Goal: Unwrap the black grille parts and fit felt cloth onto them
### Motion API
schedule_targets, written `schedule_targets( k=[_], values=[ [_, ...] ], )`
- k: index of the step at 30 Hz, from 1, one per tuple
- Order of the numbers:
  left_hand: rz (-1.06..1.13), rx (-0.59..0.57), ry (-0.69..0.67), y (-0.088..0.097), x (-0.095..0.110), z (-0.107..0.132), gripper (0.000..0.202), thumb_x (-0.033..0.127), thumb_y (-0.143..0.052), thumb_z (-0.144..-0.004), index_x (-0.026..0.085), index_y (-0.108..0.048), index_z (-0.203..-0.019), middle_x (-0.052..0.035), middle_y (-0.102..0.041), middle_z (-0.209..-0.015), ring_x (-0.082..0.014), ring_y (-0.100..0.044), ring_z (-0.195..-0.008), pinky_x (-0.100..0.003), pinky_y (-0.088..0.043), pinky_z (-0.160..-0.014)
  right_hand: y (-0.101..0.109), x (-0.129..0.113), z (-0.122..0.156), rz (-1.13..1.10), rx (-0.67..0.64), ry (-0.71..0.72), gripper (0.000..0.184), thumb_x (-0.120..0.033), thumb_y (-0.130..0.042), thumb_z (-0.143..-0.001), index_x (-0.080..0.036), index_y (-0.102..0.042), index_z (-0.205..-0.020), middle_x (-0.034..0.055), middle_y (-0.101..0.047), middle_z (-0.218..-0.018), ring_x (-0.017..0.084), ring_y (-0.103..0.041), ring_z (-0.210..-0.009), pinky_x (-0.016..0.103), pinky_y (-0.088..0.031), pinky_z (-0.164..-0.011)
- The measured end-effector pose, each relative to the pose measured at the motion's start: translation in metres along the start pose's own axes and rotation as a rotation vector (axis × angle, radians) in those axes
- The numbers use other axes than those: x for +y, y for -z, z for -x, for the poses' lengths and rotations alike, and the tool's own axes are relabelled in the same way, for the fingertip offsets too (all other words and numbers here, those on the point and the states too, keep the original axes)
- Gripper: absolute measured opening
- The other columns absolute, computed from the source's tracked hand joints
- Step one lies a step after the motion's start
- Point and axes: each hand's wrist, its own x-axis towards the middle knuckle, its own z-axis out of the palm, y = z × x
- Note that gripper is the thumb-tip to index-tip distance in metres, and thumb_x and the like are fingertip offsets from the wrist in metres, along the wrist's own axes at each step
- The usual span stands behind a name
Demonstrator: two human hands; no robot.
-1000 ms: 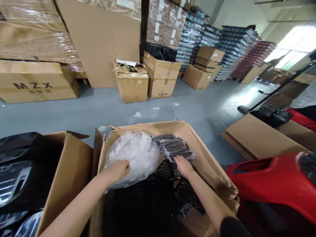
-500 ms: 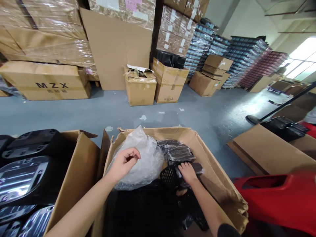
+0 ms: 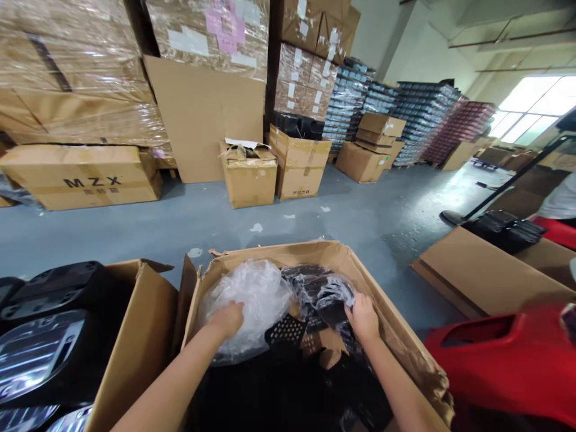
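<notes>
Inside an open cardboard box [image 3: 396, 342], my left hand [image 3: 228, 319] is closed on a cloudy clear plastic bag [image 3: 258, 285], its fingertips partly hidden. At the box's right side my right hand [image 3: 362, 318] pinches the crinkled clear wrap of a plastic-wrapped black part [image 3: 332, 300]. More wrapped dark pieces [image 3: 301, 277] lie behind it. Between the hands sits a black part with holes [image 3: 285, 330]. Black material [image 3: 265, 390], too dark to make out, fills the near part of the box.
To the left is a box [image 3: 148, 312] of black shells with shiny panels [image 3: 40, 348]. A red plastic piece [image 3: 504, 360] and another cardboard box [image 3: 486, 270] stand to the right. Across the grey floor [image 3: 225, 225] are cartons [image 3: 249, 180] and wrapped stacks.
My left hand has come down onto the plastic bag, which is now flatter. My right hand has shifted right and now grips clear wrap. The view has tilted up slightly.
</notes>
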Motion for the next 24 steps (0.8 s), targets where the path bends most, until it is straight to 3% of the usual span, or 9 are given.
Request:
schedule_targets(
  k=[5, 8, 9, 12, 14, 17, 19, 21, 24],
  values=[
    [-0.085, 0.159, 0.036, 0.046, 0.031, 0.006, 0.039, 0.006, -0.028, -0.074, 0.01, -0.055, -0.102, -0.0197, -0.056, -0.101, -0.0285, -0.056, -0.094, -0.041, -0.042, -0.076, 0.025, 0.005, -0.002, -0.34, 0.174, -0.134, 0.033, -0.035, -0.037, -0.079, -0.014, -0.041, -0.105, 0.0135, -0.052, -0.094, 0.027, -0.051, -0.089, 0.038, -0.042, -0.075],
    [0.065, 0.209, -0.114, 0.054, 0.063, 0.017, 0.036, 0.019, -0.038, -0.076, 0.013, -0.051, -0.109, -0.0156, -0.053, -0.109, -0.0258, -0.051, -0.102, -0.038, -0.038, -0.085, 0.044, -0.006, -0.002, -0.574, 0.137, -0.142, 0.043, -0.041, -0.04, -0.077, -0.016, -0.038, -0.112, 0.0134, -0.053, -0.102, 0.027, -0.052, -0.092, 0.038, -0.042, -0.076],
    [0.169, 0.171, -0.159, 0.05, 0.071, 0.02, 0.043, 0.026, -0.044, -0.074, 0.014, -0.045, -0.116, -0.0154, -0.05, -0.114, -0.026, -0.048, -0.107, -0.037, -0.037, -0.088, 0.049, -0.011, -0.001, -0.659, 0.147, -0.141, 0.047, -0.042, -0.042, -0.076, -0.016, -0.037, -0.114, 0.0135, -0.053, -0.105, 0.027, -0.052, -0.096, 0.039, -0.042, -0.078],
    [0.486, -0.031, -0.188, 0.024, 0.086, 0.026, 0.093, 0.04, -0.066, -0.055, 0.01, -0.021, -0.131, -0.0202, -0.032, -0.132, -0.0303, -0.031, -0.121, -0.039, -0.03, -0.096, 0.058, -0.027, 0.003, -0.962, 0.234, -0.229, 0.052, -0.044, -0.048, -0.073, -0.016, -0.039, -0.115, 0.013, -0.056, -0.107, 0.026, -0.048, -0.104, 0.038, -0.04, -0.083],
    [0.689, -0.121, -0.184, 0.001, 0.088, 0.027, 0.103, 0.04, -0.072, -0.046, 0.01, -0.02, -0.131, -0.0204, -0.03, -0.133, -0.031, -0.03, -0.121, -0.038, -0.031, -0.096, 0.055, -0.04, 0.008, -1.231, 0.229, -0.358, 0.05, -0.045, -0.049, -0.072, -0.016, -0.041, -0.112, 0.0114, -0.059, -0.104, 0.026, -0.051, -0.101, 0.038, -0.043, -0.08],
    [1.004, -0.106, -0.183, -0.027, 0.088, 0.029, 0.073, 0.044, -0.064, -0.058, 0.016, -0.038, -0.12, -0.0126, -0.052, -0.116, -0.0251, -0.049, -0.105, -0.033, -0.044, -0.08, 0.043, -0.058, 0.019, -1.637, 0.062, -0.57, 0.043, -0.043, -0.051, -0.071, -0.021, -0.044, -0.107, 0.0073, -0.061, -0.102, 0.023, -0.058, -0.091, 0.038, -0.049, -0.07],
    [1.118, -0.026, -0.073, -0.036, 0.089, 0.03, 0.054, 0.049, -0.05, -0.07, 0.015, -0.043, -0.112, -0.0087, -0.061, -0.095, -0.0202, -0.058, -0.086, -0.028, -0.049, -0.063, 0.034, -0.069, 0.03, -1.795, -0.047, -0.672, 0.038, -0.042, -0.055, -0.069, -0.024, -0.046, -0.101, 0.0043, -0.062, -0.1, 0.023, -0.059, -0.089, 0.037, -0.051, -0.067],
    [1.051, 0.081, 0.032, -0.035, 0.091, 0.032, 0.046, 0.049, -0.037, -0.078, 0.014, -0.044, -0.108, -0.0063, -0.062, -0.08, -0.0169, -0.06, -0.07, -0.025, -0.047, -0.051, 0.025, -0.078, 0.042, -1.873, -0.12, -0.743, 0.032, -0.039, -0.058, -0.067, -0.026, -0.048, -0.095, 0.0014, -0.064, -0.095, 0.022, -0.059, -0.089, 0.036, -0.052, -0.066],
    [0.611, 0.17, 0.012, -0.026, 0.096, 0.033, 0.039, 0.041, -0.028, -0.084, 0.014, -0.048, -0.104, -0.0063, -0.064, -0.072, -0.0161, -0.061, -0.063, -0.025, -0.046, -0.054, 0.015, -0.084, 0.057, -1.964, -0.197, -0.857, 0.029, -0.035, -0.061, -0.066, -0.027, -0.05, -0.091, -0.0017, -0.066, -0.089, 0.019, -0.061, -0.086, 0.034, -0.053, -0.068]
  ],
)
